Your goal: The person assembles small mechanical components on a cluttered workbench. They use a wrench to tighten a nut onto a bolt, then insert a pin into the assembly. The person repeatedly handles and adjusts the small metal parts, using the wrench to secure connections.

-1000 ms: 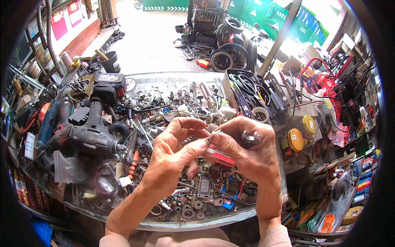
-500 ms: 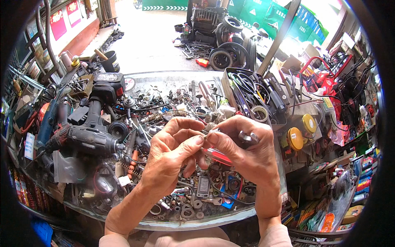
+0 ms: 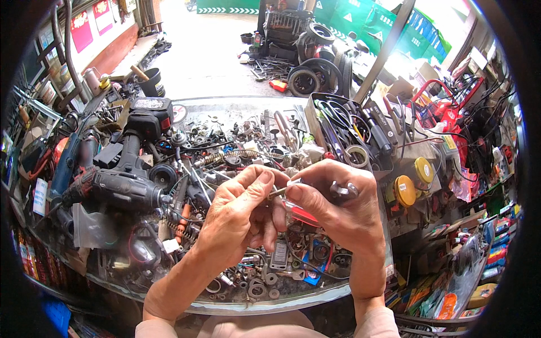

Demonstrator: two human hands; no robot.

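My right hand (image 3: 338, 203) pinches a thin, bolt-like metal pin (image 3: 278, 192) between thumb and forefinger; its brighter silver end shows at the fingertips. A shiny rounded metal piece (image 3: 342, 190) pokes out between that hand's curled fingers. Close beside the pin is my left hand (image 3: 239, 208), its thumb bent against the forefinger and its other fingers curled below. The pin's far end meets the left fingers, which hide whatever they hold there. Under the right palm lies a red object (image 3: 302, 215), partly covered; I cannot tell whether it is held.
Small metal parts and washers (image 3: 257, 289) litter the glass-topped bench (image 3: 225, 308). A black cordless impact wrench (image 3: 121, 188) lies left. At the back right stands a tool box (image 3: 311, 121) full of pliers and cables, with yellow round lids (image 3: 405, 190) beside it. Tyres (image 3: 304, 81) stand beyond.
My left thumb has lifted and slid up off the pin, baring more of it, and the left lower fingers have dropped a little. The right hand stays nearly in place.
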